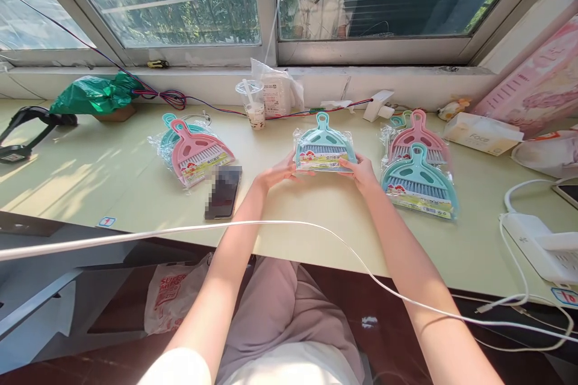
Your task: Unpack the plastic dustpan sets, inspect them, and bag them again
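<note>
A light blue dustpan-and-brush set (324, 145) in clear wrap is held by its two lower corners over the middle of the table. My left hand (280, 172) grips its left corner, fingers partly beneath it. On the right corner my right hand (359, 171) is closed, thumb on the label. To the left lies a pile of wrapped sets, a pink one (198, 153) over a teal one (169, 143). On the right, a teal set (419, 183) overlaps a pink set (418, 135), with more handles showing behind.
A phone (224, 191) lies left of my left forearm. Behind stand a plastic cup (253, 105) and a wrapped packet (276, 93). A white cable (289, 224) crosses above my forearms. At the right are a tissue pack (483, 132) and a power strip (539, 243).
</note>
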{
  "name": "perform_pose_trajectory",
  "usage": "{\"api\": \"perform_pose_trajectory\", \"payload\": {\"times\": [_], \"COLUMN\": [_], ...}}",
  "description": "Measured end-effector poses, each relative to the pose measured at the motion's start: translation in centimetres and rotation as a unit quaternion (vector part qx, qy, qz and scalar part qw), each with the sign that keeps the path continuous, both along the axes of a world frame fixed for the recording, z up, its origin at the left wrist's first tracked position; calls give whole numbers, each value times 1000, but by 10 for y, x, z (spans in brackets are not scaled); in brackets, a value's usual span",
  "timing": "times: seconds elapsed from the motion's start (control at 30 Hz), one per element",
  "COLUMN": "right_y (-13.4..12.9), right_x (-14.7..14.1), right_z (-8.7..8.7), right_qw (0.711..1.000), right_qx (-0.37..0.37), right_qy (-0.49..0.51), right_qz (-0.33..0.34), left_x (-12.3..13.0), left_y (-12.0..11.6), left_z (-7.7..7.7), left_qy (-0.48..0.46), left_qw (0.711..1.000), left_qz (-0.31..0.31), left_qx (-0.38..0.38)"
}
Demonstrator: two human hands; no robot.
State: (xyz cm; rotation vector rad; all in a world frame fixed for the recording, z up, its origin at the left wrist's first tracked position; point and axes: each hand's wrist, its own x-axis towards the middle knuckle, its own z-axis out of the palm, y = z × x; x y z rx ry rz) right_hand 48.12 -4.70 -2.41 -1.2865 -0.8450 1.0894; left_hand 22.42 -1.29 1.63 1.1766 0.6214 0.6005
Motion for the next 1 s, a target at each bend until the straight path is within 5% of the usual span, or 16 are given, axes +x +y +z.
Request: {"api": "perform_pose_trajectory", "payload": {"times": [0.1, 0.3, 0.57, 0.67, 0.77, 0.9, 1.0], "right_y": [-1, -4, -13, -20, -21, -14, -12], "right_x": [1, -6, -23, -29, -30, -26, -25], "right_z": [1, 2, 14, 18, 17, 9, 4], "right_qw": [1000, 999, 992, 985, 985, 987, 987], "right_qx": [3, 35, 62, 59, 42, 24, 26], "right_qy": [10, -20, -29, -33, -45, -55, -63], "right_qz": [-23, -2, 108, 161, 160, 151, 148], "left_x": [11, 40, 16, -28, -103, -207, -251], "left_y": [-8, -3, -10, -20, -24, -23, -26], "left_z": [0, -18, 0, 12, 14, -4, -23], "left_qy": [-1, 40, 26, 27, 36, 148, 237], "left_qw": [998, 965, 945, 909, 831, 717, 686], "left_qz": [23, 248, 313, 393, 530, 656, 671], "left_qx": [56, 81, 91, 137, 168, 184, 151]}}
